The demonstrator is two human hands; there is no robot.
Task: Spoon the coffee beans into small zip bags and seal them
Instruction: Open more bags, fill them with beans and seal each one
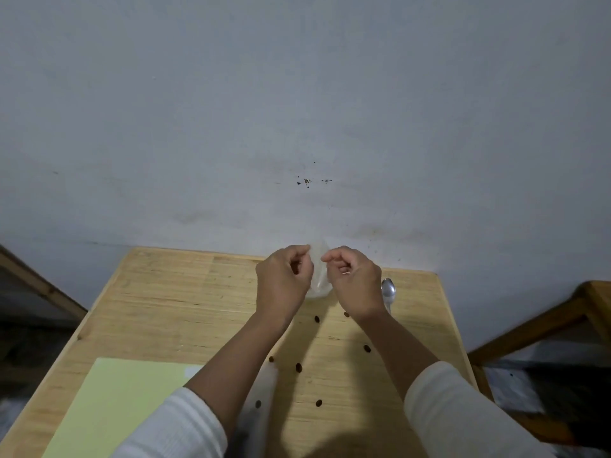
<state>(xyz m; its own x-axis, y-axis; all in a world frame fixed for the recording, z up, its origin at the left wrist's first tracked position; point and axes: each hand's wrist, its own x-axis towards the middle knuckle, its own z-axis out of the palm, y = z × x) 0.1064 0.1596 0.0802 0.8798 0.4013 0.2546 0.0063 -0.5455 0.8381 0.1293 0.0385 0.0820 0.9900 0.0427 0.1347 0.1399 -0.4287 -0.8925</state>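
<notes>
In front of me stands a pale grey-blue wall (297,94) — it fills most of my view. It has faint stains and a small group of dark specks (310,181) low down near the middle. Below it is a light wooden table (185,292) with visible grain, pushed close to the wall. A pale yellow-green sheet (112,401) lies on its near left part. On each side I see a wooden frame — one at the left (43,285), one at the right (542,319). The light is dim and soft.
</notes>
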